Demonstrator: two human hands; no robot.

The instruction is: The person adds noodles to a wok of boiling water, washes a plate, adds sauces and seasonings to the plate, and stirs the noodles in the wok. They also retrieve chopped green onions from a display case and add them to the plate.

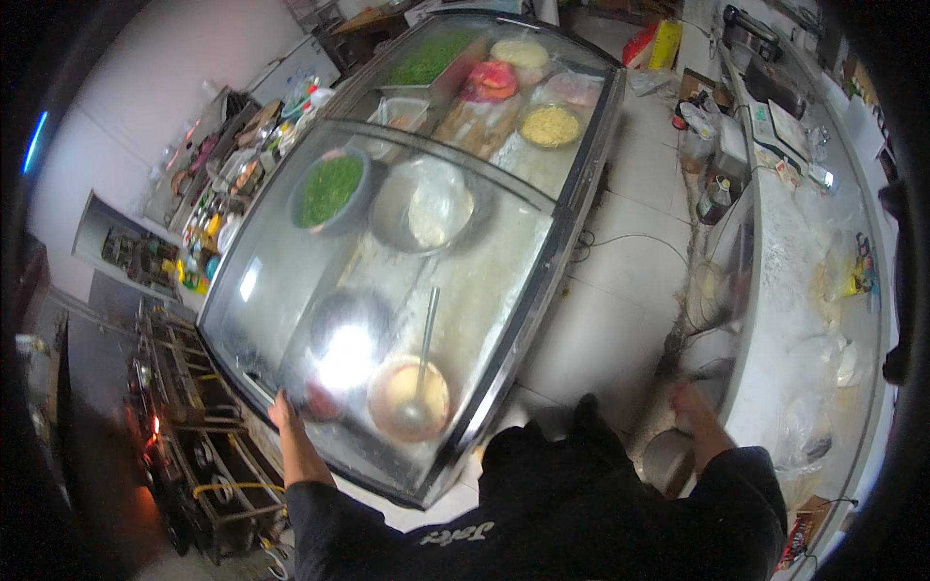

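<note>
My left hand [281, 412] is at the lower end of the white handle [259, 387] on the glass lid [276, 319] of a chest freezer, its fingers closed at it. Under the glass stand a bowl of pale yellow food [414, 396] with a metal ladle [429, 327] in it, a shiny round metal lid or bowl [349, 327] partly lost in glare, a tub of chopped greens [330, 190] and a metal bowl of white food [429, 207]. My right hand [683, 401], blurred, hangs at my right above a metal pot [666, 457]; whether it holds anything is unclear.
A gas stove frame [211, 436] with a visible flame stands at the left. Crowded shelves [240, 174] line the wall behind the freezer. On the right runs a long counter [785, 290] with a scale [777, 131] and plastic bags. A cable [632, 236] lies on the tiled floor.
</note>
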